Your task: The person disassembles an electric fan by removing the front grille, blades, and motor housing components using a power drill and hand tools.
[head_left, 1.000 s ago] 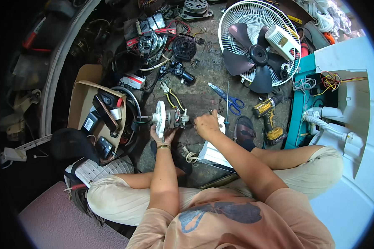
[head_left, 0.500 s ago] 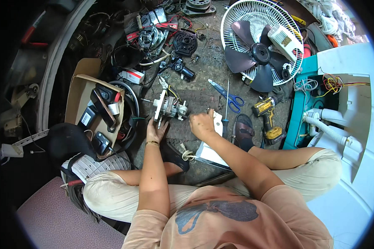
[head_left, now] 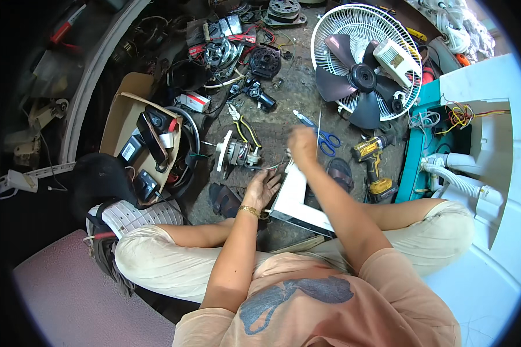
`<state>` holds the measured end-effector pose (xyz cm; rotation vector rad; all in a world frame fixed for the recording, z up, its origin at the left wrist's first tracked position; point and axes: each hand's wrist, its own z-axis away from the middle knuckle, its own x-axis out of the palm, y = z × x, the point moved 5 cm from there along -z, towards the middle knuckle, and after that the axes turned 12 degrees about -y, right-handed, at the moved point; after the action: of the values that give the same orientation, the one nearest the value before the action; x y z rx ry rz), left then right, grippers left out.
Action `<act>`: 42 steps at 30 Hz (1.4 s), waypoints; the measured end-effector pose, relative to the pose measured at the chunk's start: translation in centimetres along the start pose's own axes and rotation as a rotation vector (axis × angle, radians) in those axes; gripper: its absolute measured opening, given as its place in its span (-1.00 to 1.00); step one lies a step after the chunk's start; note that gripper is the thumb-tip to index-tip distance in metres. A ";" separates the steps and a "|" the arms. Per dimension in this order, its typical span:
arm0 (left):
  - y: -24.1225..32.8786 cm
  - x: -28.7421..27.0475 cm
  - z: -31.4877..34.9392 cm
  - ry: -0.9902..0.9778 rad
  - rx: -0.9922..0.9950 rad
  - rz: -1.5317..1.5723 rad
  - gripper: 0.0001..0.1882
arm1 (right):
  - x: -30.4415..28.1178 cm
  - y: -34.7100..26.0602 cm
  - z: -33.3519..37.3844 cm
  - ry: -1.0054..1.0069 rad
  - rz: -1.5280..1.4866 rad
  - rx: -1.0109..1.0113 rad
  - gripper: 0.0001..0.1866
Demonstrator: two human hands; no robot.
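Observation:
My left hand (head_left: 263,188) lies palm partly up with its fingers loosely spread, just right of a small electric motor (head_left: 237,152). Its fingertips are close to thin wires by a white L-shaped housing (head_left: 295,196). Above that housing is my right hand (head_left: 303,147), smeared by motion, and its fingers cannot be read. It partly covers blue-handled scissors (head_left: 330,144) and is close to an upright-looking thin screwdriver shaft (head_left: 319,130). Pliers with yellow and black handles (head_left: 246,128) lie open beyond the motor.
A fan grille with dark blades (head_left: 363,77) stands at the far right, above a yellow cordless drill (head_left: 375,168). At left is a cardboard box (head_left: 113,130) of electronics. Motor parts and wires (head_left: 223,53) crowd the far side. A white and teal casing (head_left: 414,144) borders the right.
My left hand has left the motor and moved right, toward the white housing. The right hand has moved up and right, toward the scissors. The view has shifted slightly.

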<state>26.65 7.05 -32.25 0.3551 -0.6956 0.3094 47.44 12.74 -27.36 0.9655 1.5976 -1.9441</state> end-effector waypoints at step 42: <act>-1.5 0.6 0.7 0.166 0.243 0.512 -0.85 | -15.7 -3.5 -5.5 -0.959 0.445 0.047 -0.41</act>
<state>27.27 5.46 -31.69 0.3732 -0.5788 0.9050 56.59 17.39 -13.77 0.2494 0.7151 -1.7015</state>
